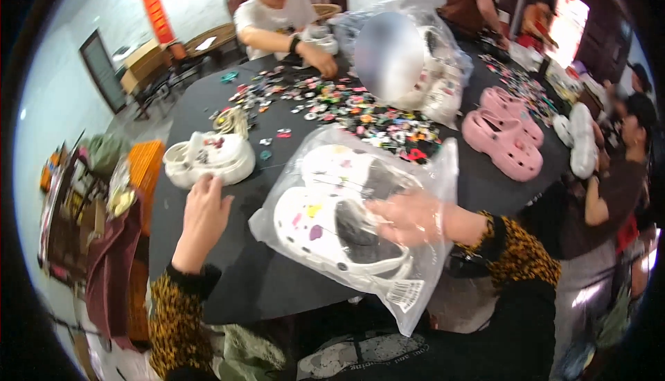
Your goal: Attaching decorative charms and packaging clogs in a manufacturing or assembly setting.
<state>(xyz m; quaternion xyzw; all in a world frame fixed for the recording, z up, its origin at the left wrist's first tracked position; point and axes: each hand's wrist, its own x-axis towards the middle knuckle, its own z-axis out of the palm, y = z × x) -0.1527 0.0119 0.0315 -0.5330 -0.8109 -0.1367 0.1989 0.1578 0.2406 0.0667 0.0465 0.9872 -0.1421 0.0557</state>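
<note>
Bagged white clogs (294, 232) at the near side of a black table (235, 270), with the right hand (409, 216) at the bag's right side.
The clear plastic bag (449, 166) lay before the person, its lower corner overhanging the table edge. The right fingers were extended and blurred over the front clog's heel opening; whether they gripped anything could not be told. The left hand (201, 216), fingers loosely bent and holding nothing, was just beside other white clogs (222, 164). A hard pull could have torn the thin film; rubbing could have loosened the purple charm (316, 232); and, without left-hand support, a push toward the body could have tipped the load off.
</note>
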